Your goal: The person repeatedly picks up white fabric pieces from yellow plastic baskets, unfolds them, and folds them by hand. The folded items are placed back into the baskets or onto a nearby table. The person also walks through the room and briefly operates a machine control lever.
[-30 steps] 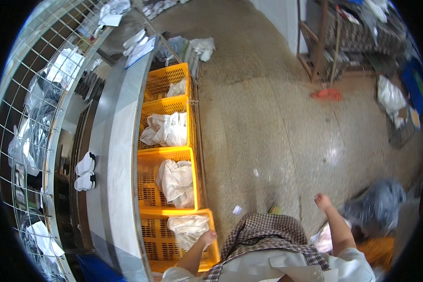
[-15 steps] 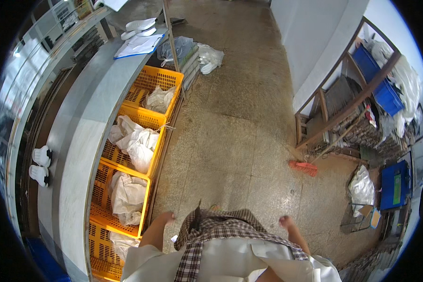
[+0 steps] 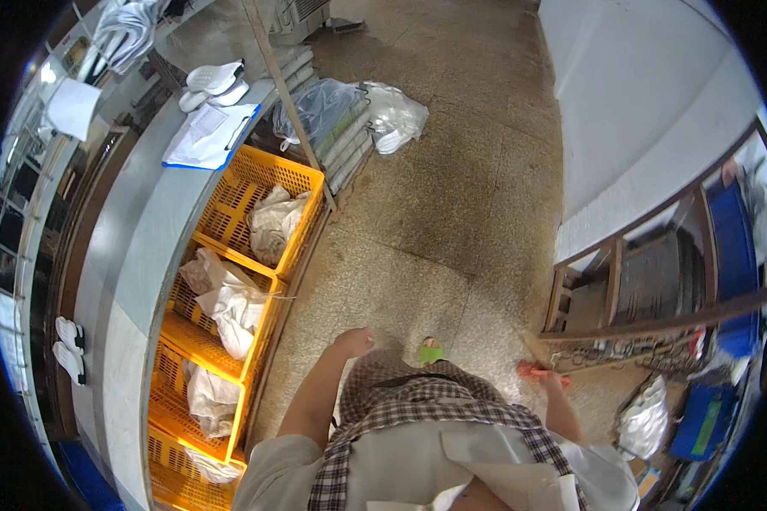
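My left hand (image 3: 355,342) hangs over the floor, to the right of the row of yellow crates, and touches nothing. Its fingers are too small and curled out of sight to judge their shape. My right hand (image 3: 555,381) hangs low on my other side. It overlaps the view of a red broom head (image 3: 530,371) on the floor, and I see no grip on it; its fingers are unclear. Nearest my left arm are yellow crates (image 3: 245,375) with white cloth bundles (image 3: 234,317) in them. My checked apron (image 3: 435,393) spans the lower middle.
A long grey bench (image 3: 136,247) runs along the left, bearing a clipboard (image 3: 198,152), white shoes (image 3: 216,78) and another pair (image 3: 68,351). Beyond the crates lie plastic bags (image 3: 392,119). A wooden-framed rack (image 3: 656,319) and a blue bin (image 3: 706,422) stand at the right.
The view has shifted forward and turned, with the clipboard and far crates appearing closer. Both arms have swung: the left hand shows farther right and higher. A foot in a green slipper has come into view.
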`<state>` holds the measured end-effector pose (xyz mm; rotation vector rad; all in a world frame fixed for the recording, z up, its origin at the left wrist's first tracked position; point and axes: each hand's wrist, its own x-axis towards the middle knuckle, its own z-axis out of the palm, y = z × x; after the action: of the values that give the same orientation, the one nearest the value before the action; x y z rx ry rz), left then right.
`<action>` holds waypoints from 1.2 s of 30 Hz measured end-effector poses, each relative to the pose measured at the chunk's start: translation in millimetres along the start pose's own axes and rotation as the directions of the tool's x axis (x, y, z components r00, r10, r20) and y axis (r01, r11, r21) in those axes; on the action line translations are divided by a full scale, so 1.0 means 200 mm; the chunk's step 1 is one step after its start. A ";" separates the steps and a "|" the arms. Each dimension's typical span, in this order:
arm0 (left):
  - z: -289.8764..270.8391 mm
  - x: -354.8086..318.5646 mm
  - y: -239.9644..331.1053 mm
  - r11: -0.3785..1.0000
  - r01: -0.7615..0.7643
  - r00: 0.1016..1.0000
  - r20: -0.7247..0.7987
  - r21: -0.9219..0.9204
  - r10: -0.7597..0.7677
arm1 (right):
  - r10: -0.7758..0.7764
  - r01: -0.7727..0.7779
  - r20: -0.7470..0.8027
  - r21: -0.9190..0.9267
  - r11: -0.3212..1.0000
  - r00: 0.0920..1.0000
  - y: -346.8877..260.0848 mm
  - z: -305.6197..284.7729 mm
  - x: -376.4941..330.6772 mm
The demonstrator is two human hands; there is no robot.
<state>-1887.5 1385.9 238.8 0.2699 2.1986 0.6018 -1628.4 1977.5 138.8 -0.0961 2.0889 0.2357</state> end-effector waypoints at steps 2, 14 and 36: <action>-0.05 0.10 0.07 0.998 0.050 0.999 -0.019 -0.036 -0.051 | -0.185 0.117 -0.032 -0.666 0.737 0.982 0.28 -0.72 0.30; -0.08 0.76 -0.58 0.612 0.255 0.614 -0.364 -0.749 -0.701 | -0.513 0.491 -0.316 -0.154 0.858 0.798 -0.93 -3.62 0.88; -0.59 1.80 0.35 -0.308 -0.766 0.125 0.340 -0.564 -0.932 | -0.689 0.504 0.326 -0.861 0.066 0.648 -2.53 -4.27 1.88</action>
<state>-2209.2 1545.9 99.8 -2.7874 0.7999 2.3534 -2457.9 1316.1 168.3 -1.7531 1.5829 0.8850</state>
